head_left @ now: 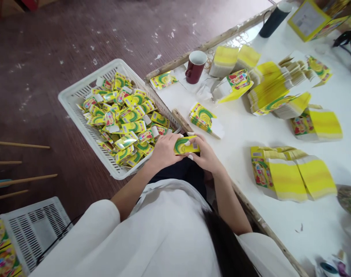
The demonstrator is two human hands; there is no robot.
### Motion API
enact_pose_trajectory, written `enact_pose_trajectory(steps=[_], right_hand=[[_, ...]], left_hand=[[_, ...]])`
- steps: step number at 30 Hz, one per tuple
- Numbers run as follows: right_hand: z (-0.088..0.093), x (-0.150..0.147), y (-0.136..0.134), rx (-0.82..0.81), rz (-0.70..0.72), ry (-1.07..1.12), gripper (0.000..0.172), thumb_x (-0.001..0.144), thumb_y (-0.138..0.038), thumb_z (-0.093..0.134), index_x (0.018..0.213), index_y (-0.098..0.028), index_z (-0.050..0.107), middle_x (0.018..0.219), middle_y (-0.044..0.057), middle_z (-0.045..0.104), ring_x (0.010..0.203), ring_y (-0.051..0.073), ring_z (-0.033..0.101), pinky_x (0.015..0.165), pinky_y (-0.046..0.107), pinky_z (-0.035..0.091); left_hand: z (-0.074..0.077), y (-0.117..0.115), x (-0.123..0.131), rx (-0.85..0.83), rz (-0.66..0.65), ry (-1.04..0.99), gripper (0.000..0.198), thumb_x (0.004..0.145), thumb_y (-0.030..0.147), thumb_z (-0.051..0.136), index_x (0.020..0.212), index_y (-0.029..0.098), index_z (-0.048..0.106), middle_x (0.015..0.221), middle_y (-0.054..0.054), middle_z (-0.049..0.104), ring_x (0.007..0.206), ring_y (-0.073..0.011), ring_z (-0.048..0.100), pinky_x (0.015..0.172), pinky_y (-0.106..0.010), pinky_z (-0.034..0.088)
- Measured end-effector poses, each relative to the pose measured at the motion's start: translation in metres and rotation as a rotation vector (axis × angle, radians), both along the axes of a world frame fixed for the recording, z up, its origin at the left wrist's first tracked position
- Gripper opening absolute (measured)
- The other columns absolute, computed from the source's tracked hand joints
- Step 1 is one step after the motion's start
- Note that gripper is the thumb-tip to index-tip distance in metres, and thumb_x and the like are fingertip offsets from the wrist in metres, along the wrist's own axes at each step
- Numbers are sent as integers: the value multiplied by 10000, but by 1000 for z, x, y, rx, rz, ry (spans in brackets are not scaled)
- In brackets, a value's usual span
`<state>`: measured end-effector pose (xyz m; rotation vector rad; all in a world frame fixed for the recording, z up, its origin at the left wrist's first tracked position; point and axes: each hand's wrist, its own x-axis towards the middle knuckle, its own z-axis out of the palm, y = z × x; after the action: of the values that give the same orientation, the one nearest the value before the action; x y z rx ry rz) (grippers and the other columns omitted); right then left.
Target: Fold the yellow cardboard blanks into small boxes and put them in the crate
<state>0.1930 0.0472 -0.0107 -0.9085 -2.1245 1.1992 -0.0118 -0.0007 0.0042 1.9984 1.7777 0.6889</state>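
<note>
1. Left hand (pixel 163 151) and right hand (pixel 208 156): fingers closed around opposite ends of one yellow carton (pixel 180 146), just beside the white plastic basket (pixel 87 134).
2. Printed cartons (pixel 133 127) heaped inside the basket.

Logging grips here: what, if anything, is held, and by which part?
A yellow-and-green printed carton: left hand at its left end, right hand at its right.

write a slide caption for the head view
Left-hand fingers and right-hand fingers hold a yellow box beside a white basket of similar boxes and a table with a maroon mug.
</note>
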Motion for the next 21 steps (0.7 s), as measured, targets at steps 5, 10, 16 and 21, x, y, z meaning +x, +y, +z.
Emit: enact_pose_trajectory(steps=[5, 10, 16, 21], right_hand=[[-19, -19, -5, -130, -131, 231, 656, 865, -482, 725, 1372, -263, 370, 1393, 151, 519, 1313, 310, 565, 1071, 497, 513], [-24, 1, 44, -68, -615, -91, 410, 914, -355, 654, 1248, -202, 473, 1267, 160, 582, 1072, 255, 609, 940, 424, 521], [-30, 10, 85, -45, -762, -329, 283, 815, -158, 732, 918, -236, 480, 1152, 155, 545, 1148, 304, 451, 1072, 489, 309], [-30, 5, 88, -35, -773, -372, 504, 718, -106, 790, 842, -280, 333, 1006, 72, 527, 1014, 253, 453, 998, 418, 324]], left_hand=[[-19, -2, -1, 18, 206, -505, 670, 564, 443, 938, 1117, 220, 632, 1087, -78, 719, 1073, -308, 684, 1005, -433, 509], [-36, 11, -17, 67, 858, -1505, 502, 745, 603, 813, 1014, 257, 570, 1066, -36, 656, 1064, -195, 673, 936, -307, 554], [-42, 8, -8, -271, 953, -1648, 239, 908, 394, 723, 942, 210, 574, 928, -23, 683, 811, -123, 698, 738, -237, 577], [-41, 4, 2, -333, 812, -1534, 286, 814, 325, 828, 927, 194, 600, 886, 0, 718, 683, -82, 673, 620, -179, 515]])
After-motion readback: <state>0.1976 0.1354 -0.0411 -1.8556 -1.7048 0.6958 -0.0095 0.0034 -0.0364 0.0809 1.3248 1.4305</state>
